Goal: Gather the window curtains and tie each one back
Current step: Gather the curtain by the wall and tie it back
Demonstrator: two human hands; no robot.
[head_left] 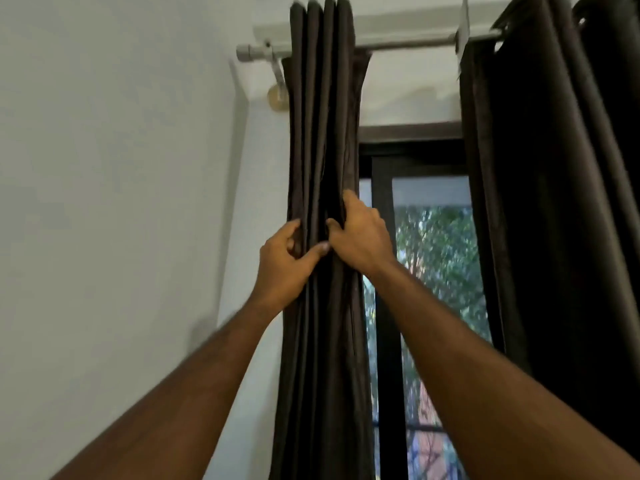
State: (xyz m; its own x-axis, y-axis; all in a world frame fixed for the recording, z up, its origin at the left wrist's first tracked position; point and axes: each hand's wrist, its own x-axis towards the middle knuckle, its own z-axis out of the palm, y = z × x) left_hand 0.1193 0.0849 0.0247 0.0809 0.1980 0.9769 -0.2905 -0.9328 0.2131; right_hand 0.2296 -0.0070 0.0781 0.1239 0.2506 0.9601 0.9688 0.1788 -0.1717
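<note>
Window (433,258) behind: two curtains, left curtain (322,133) gripped by left hand (284,268), right hand (360,237).

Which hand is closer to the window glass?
The right hand. It grips the gathered curtain on the edge beside the window glass. The left hand pinches folds on the curtain's far side, toward the wall.

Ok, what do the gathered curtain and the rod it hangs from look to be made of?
The gathered curtain, gripped by both hands, looks like thick, dark brown matte fabric: it falls in deep soft folds with a faint nap. The rod seems to be light grey metal or plastic: smooth, with a dull sheen.
</note>
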